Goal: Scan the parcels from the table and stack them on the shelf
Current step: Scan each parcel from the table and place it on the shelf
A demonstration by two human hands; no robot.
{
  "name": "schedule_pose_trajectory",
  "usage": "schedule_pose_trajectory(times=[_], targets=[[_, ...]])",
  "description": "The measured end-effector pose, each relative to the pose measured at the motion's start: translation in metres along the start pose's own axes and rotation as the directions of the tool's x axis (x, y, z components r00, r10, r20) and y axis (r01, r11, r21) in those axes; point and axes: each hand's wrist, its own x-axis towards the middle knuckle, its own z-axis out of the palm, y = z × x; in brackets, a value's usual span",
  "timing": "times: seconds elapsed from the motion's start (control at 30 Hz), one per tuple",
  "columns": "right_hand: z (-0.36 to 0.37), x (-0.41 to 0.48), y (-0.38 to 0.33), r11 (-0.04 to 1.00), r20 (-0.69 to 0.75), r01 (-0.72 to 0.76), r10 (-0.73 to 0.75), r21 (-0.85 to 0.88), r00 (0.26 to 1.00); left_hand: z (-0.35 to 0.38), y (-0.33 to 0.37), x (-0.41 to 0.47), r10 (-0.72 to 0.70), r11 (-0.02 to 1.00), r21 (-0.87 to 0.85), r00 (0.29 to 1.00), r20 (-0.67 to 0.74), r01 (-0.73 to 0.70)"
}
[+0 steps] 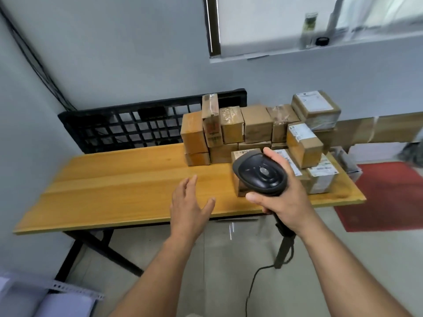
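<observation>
Several brown cardboard parcels (256,126) are piled on the right end of a wooden table (119,186), some bearing white labels. My right hand (281,197) grips a black barcode scanner (261,173) just in front of the nearest parcel (242,154); its cable runs down to the floor. My left hand (191,202) hovers over the table's front edge with its fingers spread, holding nothing. At the bottom left, a corner of a metal shelf (75,291) shows.
A black plastic crate (128,126) leans on the wall behind the table. A red mat (384,197) lies on the floor to the right. Large cardboard sheets (377,129) lean along the right wall. A window ledge above holds a jar (309,28).
</observation>
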Motion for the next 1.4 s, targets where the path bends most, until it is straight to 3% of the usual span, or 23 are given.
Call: schedule_pose_trajectory(times=[0.2, 0.43, 0.7, 1.0, 1.07, 1.17, 1.27, 1.4], targets=[[-0.054, 0.008, 0.02, 0.996, -0.127, -0.058, 0.066, 0.063, 0.99, 0.034, 0.05, 0.031, 0.09, 0.996, -0.02, 0.993, 0.078, -0.089], [-0.117, 0.02, 0.034, 0.994, -0.304, -0.106, 0.1, -0.001, 0.948, 0.088, 0.126, 0.083, 0.275, 0.957, -0.143, 0.947, 0.165, -0.253], [-0.168, 0.039, 0.041, 0.988, -0.443, -0.147, 0.113, -0.045, 0.89, 0.146, 0.207, 0.131, 0.311, 0.949, -0.138, 0.914, 0.261, -0.284], [-0.174, 0.045, 0.056, 0.988, -0.466, -0.152, 0.132, -0.006, 0.875, 0.169, 0.227, 0.152, 0.091, 0.976, 0.135, 0.885, 0.457, -0.17], [-0.172, 0.046, 0.056, 0.988, -0.454, -0.155, 0.136, -0.005, 0.881, 0.164, 0.221, 0.153, 0.077, 0.989, 0.071, 0.871, 0.485, -0.127], [-0.166, 0.046, 0.057, 0.988, -0.432, -0.156, 0.142, 0.003, 0.891, 0.149, 0.207, 0.153, 0.019, 0.99, -0.126, 0.852, 0.523, 0.056], [-0.159, 0.042, 0.056, 0.988, -0.4, -0.157, 0.141, -0.007, 0.906, 0.133, 0.185, 0.151, 0.011, 0.929, -0.308, 0.82, 0.572, 0.203], [-0.147, 0.034, 0.048, 0.987, -0.354, -0.162, 0.156, 0.014, 0.922, 0.111, 0.16, 0.133, 0.067, 0.843, -0.472, 0.821, 0.567, 0.258]])
